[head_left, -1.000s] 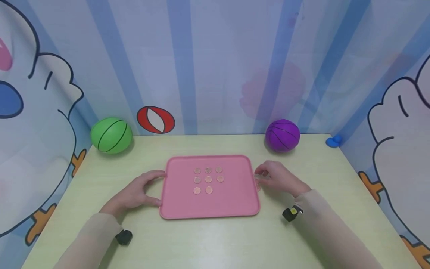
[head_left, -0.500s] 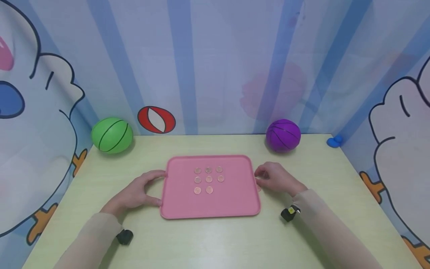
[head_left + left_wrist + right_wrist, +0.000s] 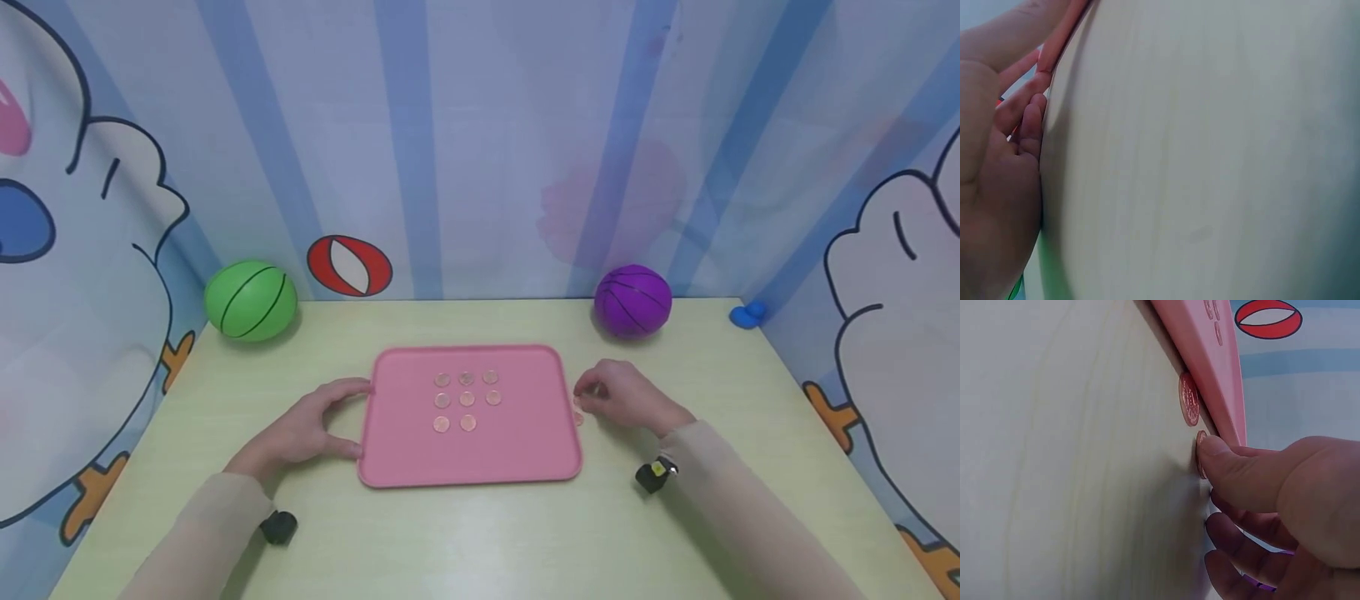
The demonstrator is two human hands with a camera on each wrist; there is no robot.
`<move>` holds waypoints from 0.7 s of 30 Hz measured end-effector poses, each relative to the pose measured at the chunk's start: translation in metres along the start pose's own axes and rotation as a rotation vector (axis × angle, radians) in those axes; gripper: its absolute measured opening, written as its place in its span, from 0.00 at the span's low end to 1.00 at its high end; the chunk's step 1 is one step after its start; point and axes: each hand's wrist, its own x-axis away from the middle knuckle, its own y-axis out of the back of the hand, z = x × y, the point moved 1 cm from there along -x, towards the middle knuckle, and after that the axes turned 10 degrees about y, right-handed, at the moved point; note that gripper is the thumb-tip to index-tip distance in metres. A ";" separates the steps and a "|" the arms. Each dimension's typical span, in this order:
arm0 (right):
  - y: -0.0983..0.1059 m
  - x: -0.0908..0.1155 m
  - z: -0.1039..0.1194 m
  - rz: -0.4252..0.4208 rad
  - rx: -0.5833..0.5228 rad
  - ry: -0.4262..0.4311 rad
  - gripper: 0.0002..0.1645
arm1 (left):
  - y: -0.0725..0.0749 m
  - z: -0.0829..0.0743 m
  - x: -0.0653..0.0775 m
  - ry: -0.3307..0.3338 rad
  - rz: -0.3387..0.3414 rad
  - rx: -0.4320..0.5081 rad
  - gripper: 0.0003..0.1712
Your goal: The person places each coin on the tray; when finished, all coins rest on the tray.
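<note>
Several copper-coloured coins (image 3: 467, 399) lie in rows on a pink tray (image 3: 525, 450) at the middle of the table. My left hand (image 3: 303, 429) touches the tray's left edge with thumb and fingers spread apart. Beside the right edge, my right hand (image 3: 618, 396) pinches a coin (image 3: 1200, 456) at the thumb tip; in the right wrist view part of that coin is hidden by the thumb. Another coin (image 3: 1189, 400) lies on the table against the tray's side. In the left wrist view only the left hand (image 3: 1004, 162) and bare tabletop show clearly.
A green ball (image 3: 251, 301) stands at the table's back left and a purple ball (image 3: 633, 302) at the back right. A small blue object (image 3: 747, 315) is in the far right corner. Printed cloth walls (image 3: 495, 150) close off the back and sides.
My right hand has drawn slightly to the right, away from the tray's edge, so the coin below its fingers shows more. The left hand and the tray have stayed in place.
</note>
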 end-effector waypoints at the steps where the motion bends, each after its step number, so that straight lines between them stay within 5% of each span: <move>1: 0.001 0.000 0.000 0.001 -0.001 0.005 0.08 | 0.000 0.000 0.000 0.000 0.000 -0.002 0.57; 21: 0.000 -0.006 0.002 0.021 -0.031 0.014 0.09 | -0.001 -0.002 0.001 0.021 0.001 0.007 0.56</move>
